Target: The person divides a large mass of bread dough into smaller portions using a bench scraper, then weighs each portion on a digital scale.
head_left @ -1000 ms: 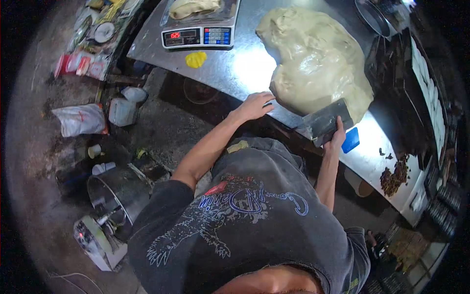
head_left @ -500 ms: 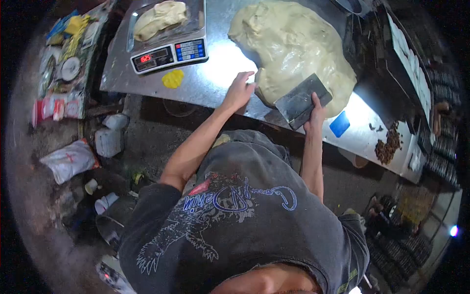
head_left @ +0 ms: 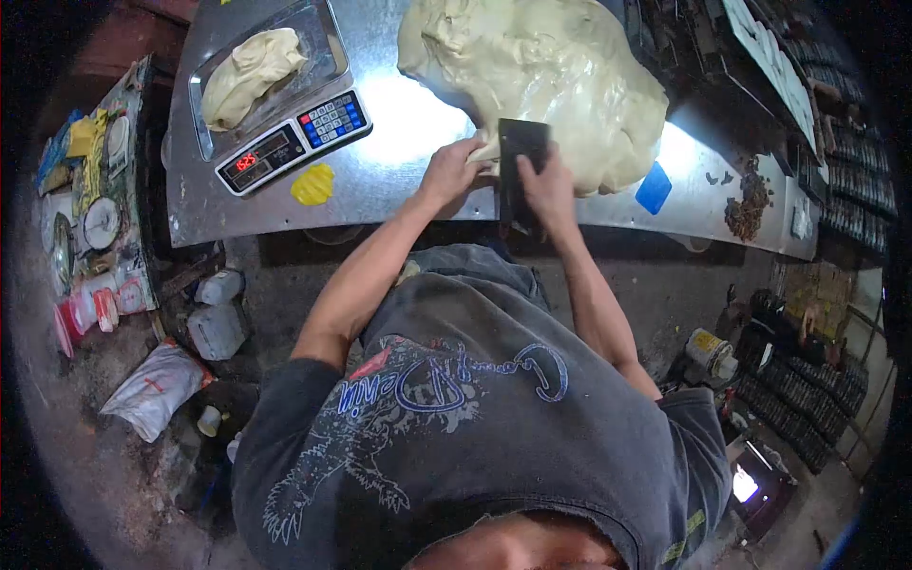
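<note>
A large mass of pale dough [head_left: 541,81] spreads over the metal table. My left hand [head_left: 453,178] is at its near left edge, fingers closed on a flap of the dough. In my right hand [head_left: 551,190] is a dark, flat dough scraper [head_left: 521,142], standing steeply against the near edge of the dough, just right of my left fingers. The scraper hides part of that edge. To the left, a smaller lump of dough [head_left: 252,76] lies on the tray of a digital scale [head_left: 294,142], whose red display is lit.
A yellow piece [head_left: 313,184] lies by the scale and a blue flat piece [head_left: 653,188] right of the dough. Brown crumbs [head_left: 749,201] are scattered near the table's right end [head_left: 703,214]. Dark stacked trays [head_left: 855,161] stand at right; a cluttered side table [head_left: 100,190] stands at left.
My right hand has brought the scraper left and turned it upright beside my left hand. My left fingers have closed on the dough's edge. The view has shifted.
</note>
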A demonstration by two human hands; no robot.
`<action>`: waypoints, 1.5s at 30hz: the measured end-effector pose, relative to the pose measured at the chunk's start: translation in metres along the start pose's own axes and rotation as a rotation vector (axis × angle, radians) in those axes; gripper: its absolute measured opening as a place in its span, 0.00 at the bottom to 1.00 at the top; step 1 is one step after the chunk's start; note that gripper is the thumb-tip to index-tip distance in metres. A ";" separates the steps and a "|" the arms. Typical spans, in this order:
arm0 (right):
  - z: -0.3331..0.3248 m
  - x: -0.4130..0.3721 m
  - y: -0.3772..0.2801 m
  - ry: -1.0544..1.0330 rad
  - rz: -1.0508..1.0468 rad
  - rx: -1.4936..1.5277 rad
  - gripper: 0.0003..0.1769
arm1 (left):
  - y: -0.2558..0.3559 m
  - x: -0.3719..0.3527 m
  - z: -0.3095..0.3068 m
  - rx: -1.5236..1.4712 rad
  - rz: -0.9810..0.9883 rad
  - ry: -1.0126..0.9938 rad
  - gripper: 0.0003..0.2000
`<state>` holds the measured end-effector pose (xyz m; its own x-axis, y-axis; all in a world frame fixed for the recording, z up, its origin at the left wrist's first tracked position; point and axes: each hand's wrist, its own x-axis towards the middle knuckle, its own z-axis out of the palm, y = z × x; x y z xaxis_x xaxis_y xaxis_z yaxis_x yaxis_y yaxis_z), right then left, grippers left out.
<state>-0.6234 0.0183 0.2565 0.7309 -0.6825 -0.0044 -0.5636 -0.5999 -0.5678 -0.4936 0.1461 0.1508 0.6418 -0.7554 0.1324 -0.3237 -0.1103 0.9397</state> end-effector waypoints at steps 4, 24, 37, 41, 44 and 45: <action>0.039 0.009 -0.033 -0.035 -0.004 -0.234 0.24 | -0.002 -0.021 -0.020 -0.006 -0.112 0.061 0.17; 0.061 0.042 -0.033 -0.164 0.071 -0.256 0.28 | 0.029 -0.001 -0.117 -0.072 -0.157 0.087 0.15; 0.084 0.059 -0.034 -0.332 0.062 0.441 0.29 | -0.020 0.034 -0.315 0.029 -0.270 0.913 0.26; 0.040 0.057 -0.016 -0.180 0.115 0.612 0.25 | -0.059 0.025 -0.309 0.813 -0.496 1.142 0.31; 0.006 0.048 0.037 -0.020 0.116 0.680 0.24 | -0.043 0.002 -0.278 0.370 -0.107 1.023 0.28; -0.011 0.037 0.038 0.027 0.164 0.694 0.24 | -0.030 -0.004 -0.253 0.217 -0.142 0.961 0.23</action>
<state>-0.6219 -0.0346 0.2433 0.6428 -0.7566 -0.1198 -0.2844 -0.0905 -0.9544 -0.3105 0.3163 0.2017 0.9438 0.1077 0.3124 -0.2587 -0.3475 0.9013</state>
